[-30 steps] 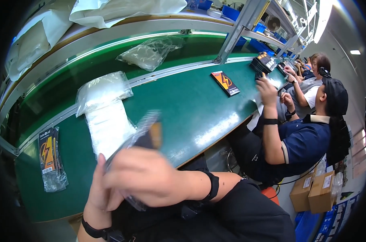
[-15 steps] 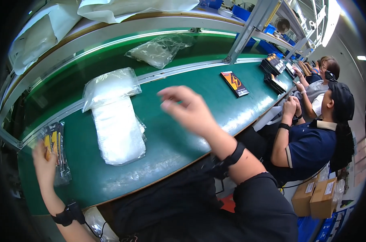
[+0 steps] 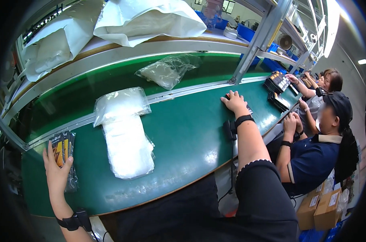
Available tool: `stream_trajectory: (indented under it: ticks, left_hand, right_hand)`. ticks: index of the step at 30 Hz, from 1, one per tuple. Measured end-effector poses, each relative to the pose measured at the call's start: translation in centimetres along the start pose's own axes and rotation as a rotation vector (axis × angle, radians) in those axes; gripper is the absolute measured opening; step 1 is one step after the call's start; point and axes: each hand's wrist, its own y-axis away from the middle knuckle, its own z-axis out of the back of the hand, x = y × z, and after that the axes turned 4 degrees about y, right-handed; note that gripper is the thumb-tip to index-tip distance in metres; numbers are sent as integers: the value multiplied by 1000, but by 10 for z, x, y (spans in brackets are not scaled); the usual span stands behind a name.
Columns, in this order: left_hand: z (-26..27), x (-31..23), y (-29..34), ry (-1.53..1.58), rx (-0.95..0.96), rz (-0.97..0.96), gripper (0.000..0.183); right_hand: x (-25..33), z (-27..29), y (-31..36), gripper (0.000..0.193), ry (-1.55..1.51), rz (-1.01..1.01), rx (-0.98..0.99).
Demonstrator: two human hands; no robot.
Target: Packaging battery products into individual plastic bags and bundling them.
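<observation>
At the left end of the green bench my left hand (image 3: 57,171) rests against a pile of flat black-and-yellow packages (image 3: 64,147) in clear plastic sleeves. Its thumb and fingers are spread along the pile's near edge. My right arm stretches out across the bench, and my right hand (image 3: 235,103) lies over a flat black-and-orange box (image 3: 249,109), fingers spread. Most of that box is hidden under the palm. Between my hands lies a stack of clear plastic bags (image 3: 128,147), with another bundle of clear bags (image 3: 122,104) across its far end.
A crumpled clear bag (image 3: 165,73) sits behind the bench's back rail. White sacks (image 3: 150,20) lie on the shelf above. Stacks of dark boxes (image 3: 276,82) stand farther right, beside a seated co-worker (image 3: 318,151). Cardboard cartons (image 3: 327,207) are at lower right.
My right hand has moved right and away from me, from above the middle of the bench onto the black-and-orange box. My left hand stays at the sleeved packages. The view has shifted slightly.
</observation>
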Motion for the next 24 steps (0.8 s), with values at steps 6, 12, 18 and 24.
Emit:
stream_trajectory:
  ticks: [6, 12, 18, 24]
  left_hand:
    - [0, -21, 4, 40, -101, -93, 70]
    - [-7, -82, 16, 113, -144, -216, 59]
    - [-18, -118, 41, 188, 51, -506, 55]
    - [-30, -118, 56, 199, 197, -537, 55]
  right_hand:
    - [-19, -23, -6, 45, 1, 192, -204]
    - [-25, -42, 16, 30, -107, 512, -484]
    - [5, -18, 83, 11, -469, 746, -606]
    - [23, 16, 159, 14, -704, 842, -170]
